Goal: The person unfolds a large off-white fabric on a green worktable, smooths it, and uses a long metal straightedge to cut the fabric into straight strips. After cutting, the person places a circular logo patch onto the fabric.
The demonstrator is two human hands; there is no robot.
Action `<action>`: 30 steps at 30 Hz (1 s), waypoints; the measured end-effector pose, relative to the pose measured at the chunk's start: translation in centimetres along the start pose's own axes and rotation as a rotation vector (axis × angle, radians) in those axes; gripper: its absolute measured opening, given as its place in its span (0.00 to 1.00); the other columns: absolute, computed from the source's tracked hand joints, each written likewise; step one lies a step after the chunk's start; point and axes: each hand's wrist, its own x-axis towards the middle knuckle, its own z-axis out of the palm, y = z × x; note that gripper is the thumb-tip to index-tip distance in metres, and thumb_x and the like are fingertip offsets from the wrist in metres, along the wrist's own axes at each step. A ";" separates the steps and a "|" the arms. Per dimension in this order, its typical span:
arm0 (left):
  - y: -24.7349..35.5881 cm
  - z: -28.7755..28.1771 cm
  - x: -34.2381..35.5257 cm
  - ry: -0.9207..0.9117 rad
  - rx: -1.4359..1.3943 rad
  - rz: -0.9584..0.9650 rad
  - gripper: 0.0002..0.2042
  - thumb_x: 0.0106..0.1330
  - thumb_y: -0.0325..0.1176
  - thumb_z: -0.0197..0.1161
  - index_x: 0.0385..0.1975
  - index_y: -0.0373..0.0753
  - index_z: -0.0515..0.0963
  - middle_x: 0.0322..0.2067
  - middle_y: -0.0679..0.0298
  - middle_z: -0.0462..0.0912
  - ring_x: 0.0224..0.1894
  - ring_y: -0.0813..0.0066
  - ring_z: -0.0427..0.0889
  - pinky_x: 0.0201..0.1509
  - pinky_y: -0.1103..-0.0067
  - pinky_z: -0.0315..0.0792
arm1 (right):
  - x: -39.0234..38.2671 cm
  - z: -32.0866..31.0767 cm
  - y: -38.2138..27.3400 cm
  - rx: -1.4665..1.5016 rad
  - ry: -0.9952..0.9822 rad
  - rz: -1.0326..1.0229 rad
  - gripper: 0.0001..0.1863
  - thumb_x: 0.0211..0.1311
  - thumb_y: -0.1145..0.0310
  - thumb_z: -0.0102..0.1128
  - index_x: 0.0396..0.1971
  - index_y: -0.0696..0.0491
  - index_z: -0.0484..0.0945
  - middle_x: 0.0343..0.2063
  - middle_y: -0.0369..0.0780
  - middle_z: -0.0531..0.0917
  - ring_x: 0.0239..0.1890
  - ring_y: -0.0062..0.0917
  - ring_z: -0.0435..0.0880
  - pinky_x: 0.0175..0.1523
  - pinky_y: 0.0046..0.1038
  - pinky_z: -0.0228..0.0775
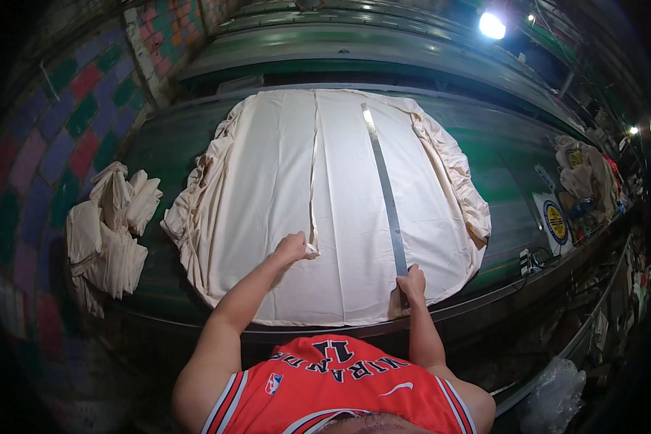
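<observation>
Cream cloth (282,188) lay spread over most of the green table (513,173), w/ a long slit running from 12 o'clock down to the left hand (294,247), whose fingers were curled shut on a small white piece at the slit's near end. Right hand (412,281), at approx 5 o'clock on the cloth, had fingers pressed together on the near end of a long metal ruler (385,188) lying along the cloth towards 12. Folded cream pieces (108,231) sat piled at 9 o'clock, well apart from both hands.
</observation>
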 end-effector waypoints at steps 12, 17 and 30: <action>1.1 -9.6 2.0 1.017 -1.019 0.340 0.05 0.71 0.29 0.58 0.40 0.36 0.73 0.31 0.65 0.79 0.27 0.82 0.74 0.34 0.83 0.71 | -3.8 -0.8 -5.3 0.937 -0.160 0.061 0.12 0.63 0.80 0.52 0.46 0.63 0.70 0.23 0.43 0.80 0.17 0.24 0.80 0.20 0.27 0.74; 0.1 -15.0 -1.1 1.173 -1.111 0.363 0.06 0.73 0.28 0.57 0.42 0.34 0.70 0.33 0.64 0.77 0.25 0.82 0.71 0.29 0.84 0.67 | -6.4 -0.1 -8.8 0.970 -0.183 0.040 0.10 0.66 0.74 0.59 0.43 0.64 0.74 0.21 0.40 0.81 0.17 0.22 0.81 0.19 0.25 0.73; -9.2 -16.4 -4.7 1.020 -0.965 0.229 0.04 0.68 0.27 0.61 0.37 0.36 0.75 0.31 0.67 0.78 0.28 0.83 0.76 0.33 0.86 0.71 | -5.2 0.0 -16.4 0.998 -0.316 -0.063 0.09 0.67 0.73 0.58 0.40 0.64 0.73 0.22 0.42 0.81 0.18 0.24 0.81 0.22 0.26 0.75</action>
